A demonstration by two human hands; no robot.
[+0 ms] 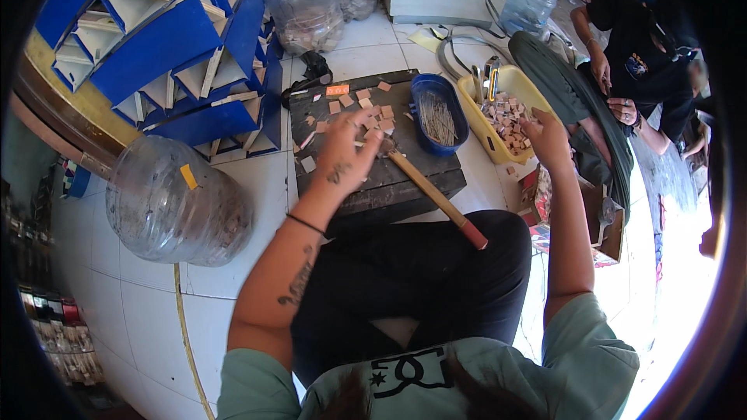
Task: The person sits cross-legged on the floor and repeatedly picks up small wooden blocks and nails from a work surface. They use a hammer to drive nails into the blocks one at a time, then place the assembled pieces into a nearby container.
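Note:
My left hand (350, 152) is over a dark block (412, 183), its fingers curled together among small tan squares (387, 111); what they hold, if anything, I cannot make out. Just right of it lies a hammer (436, 196) with a long wooden handle, red at the end, reaching toward my knee. My right hand (549, 142) is at the right side of a yellow basket (498, 152), fingers apart over a heap of tan squares (510, 123). Between my hands stands a blue oval tub (421, 136) full of thin nails (438, 118).
Cut-open clear plastic jugs (183, 202) stand at left and far back. A blue rack (167, 54) fills the upper left. A utility knife (492, 78) stands in the basket. Another person (642, 54) sits at the right, and an open box (607, 222) lies beyond my right forearm.

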